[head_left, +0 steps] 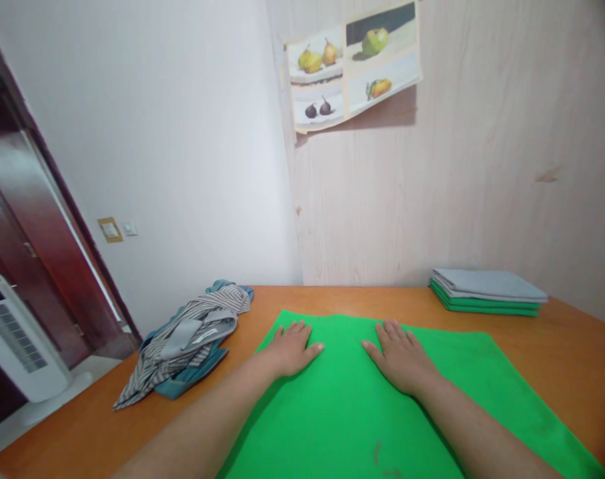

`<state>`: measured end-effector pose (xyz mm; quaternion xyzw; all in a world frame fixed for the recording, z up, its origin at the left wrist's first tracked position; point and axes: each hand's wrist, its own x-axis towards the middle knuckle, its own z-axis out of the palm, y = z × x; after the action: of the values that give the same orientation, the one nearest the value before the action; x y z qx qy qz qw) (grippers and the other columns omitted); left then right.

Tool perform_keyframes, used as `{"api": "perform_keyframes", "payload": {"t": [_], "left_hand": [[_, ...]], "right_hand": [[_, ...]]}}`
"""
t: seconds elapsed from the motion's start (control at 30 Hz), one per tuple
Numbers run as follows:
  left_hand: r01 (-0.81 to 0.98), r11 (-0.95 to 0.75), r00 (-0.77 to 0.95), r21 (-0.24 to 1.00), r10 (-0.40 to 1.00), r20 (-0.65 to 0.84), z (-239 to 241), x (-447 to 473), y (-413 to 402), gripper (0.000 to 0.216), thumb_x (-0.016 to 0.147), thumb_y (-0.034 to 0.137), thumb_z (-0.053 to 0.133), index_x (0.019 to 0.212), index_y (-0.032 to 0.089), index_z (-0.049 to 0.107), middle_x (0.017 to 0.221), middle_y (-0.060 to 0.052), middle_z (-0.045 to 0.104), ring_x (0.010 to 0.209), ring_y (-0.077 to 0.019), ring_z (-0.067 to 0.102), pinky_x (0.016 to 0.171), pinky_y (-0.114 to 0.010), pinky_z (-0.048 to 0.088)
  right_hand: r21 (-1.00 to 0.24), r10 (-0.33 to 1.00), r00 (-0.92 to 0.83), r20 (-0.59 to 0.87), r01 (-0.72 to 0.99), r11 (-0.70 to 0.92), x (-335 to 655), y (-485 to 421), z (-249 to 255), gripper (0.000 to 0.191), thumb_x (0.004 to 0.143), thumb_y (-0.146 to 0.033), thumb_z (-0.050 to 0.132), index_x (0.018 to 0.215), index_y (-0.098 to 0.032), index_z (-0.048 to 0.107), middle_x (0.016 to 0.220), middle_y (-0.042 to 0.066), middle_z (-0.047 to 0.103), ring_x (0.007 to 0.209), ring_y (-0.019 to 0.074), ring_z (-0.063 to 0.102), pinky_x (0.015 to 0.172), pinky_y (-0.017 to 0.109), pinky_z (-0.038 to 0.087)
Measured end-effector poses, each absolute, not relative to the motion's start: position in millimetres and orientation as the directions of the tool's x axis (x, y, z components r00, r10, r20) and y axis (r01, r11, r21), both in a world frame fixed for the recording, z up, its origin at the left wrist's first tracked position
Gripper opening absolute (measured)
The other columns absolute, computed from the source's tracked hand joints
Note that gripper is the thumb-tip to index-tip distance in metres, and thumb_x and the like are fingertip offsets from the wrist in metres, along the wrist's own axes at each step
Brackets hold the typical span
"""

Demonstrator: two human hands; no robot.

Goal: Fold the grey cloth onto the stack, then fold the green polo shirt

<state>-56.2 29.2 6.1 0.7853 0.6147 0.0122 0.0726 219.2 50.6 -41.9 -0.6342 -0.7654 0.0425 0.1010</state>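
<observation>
1. Two bare hands of yours lie flat on a green cloth (362,412) that is spread over the orange-brown table (572,359) in the lower middle of the frame.
2. Your left hand (292,347) rests palm down near the cloth's far edge, left of centre, fingers together and stretched out, thumb pointing toward the other hand — it clasps nothing.
3. Your right hand (401,356) lies palm down just right of centre, fingers likewise flat and extended, thumb angled inward; it too grips nothing and only presses on the fabric.
4. The two thumbs are near each other but apart, with a strip of green showing between them.
5. At the left of the frame, on the table's corner, a crumpled heap of laundry (190,339) lies beside the cloth — striped grey fabric on top of blue.
6. At the right, near the wall, sits a neat stack of folded cloths (486,291), grey above green.
7. In the upper middle, a fruit poster (355,63) hangs on the pale wood panel.
</observation>
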Motion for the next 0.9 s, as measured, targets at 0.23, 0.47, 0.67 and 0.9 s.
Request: {"api": "perform_keyframes", "payload": {"t": [0.23,0.47,0.67,0.9], "left_hand": [[0.89,-0.43,0.419,0.15,0.902,0.102,6,6,52,0.067,0.1,0.057,0.018,0.153,0.019,0.032,0.163,-0.009,0.023,0.151,-0.0268,0.013,0.12,-0.052,0.018],[0.909,-0.39,0.395,0.148,0.919,-0.005,-15,16,62,0.077,0.097,0.066,0.009,0.157,0.02,0.021,0.165,-0.006,0.012,0.152,-0.0249,0.008,0.121,-0.054,0.012],[0.903,-0.394,0.403,0.168,0.915,-0.021,-16,15,64,0.08,0.095,0.07,0.007,0.158,0.021,0.018,0.165,-0.004,0.01,0.152,-0.0238,0.005,0.121,-0.055,0.01],[0.933,-0.319,0.319,0.166,0.947,0.024,-14,-16,65,0.085,0.094,0.072,0.013,0.156,0.014,0.022,0.164,-0.013,0.017,0.151,-0.0275,0.012,0.121,-0.049,0.015]], "right_hand": [[-0.197,0.981,-0.172,0.094,0.962,0.188,218,51,-41,0.092,0.092,-0.073,0.015,0.155,-0.007,0.025,0.162,0.016,0.018,0.151,0.0295,0.011,0.121,0.05,0.009],[-0.202,0.982,-0.168,0.084,0.962,0.182,218,50,-38,0.09,0.093,-0.071,0.014,0.155,-0.007,0.025,0.163,0.016,0.018,0.151,0.0301,0.009,0.121,0.05,0.007],[-0.203,0.982,-0.168,0.082,0.962,0.182,218,49,-39,0.09,0.093,-0.07,0.012,0.156,-0.007,0.024,0.163,0.016,0.017,0.151,0.0295,0.01,0.121,0.05,0.008],[-0.199,0.98,-0.174,0.099,0.961,0.191,220,51,-42,0.09,0.093,-0.071,0.018,0.155,-0.007,0.026,0.162,0.016,0.018,0.151,0.0298,0.011,0.121,0.05,0.008]]}}
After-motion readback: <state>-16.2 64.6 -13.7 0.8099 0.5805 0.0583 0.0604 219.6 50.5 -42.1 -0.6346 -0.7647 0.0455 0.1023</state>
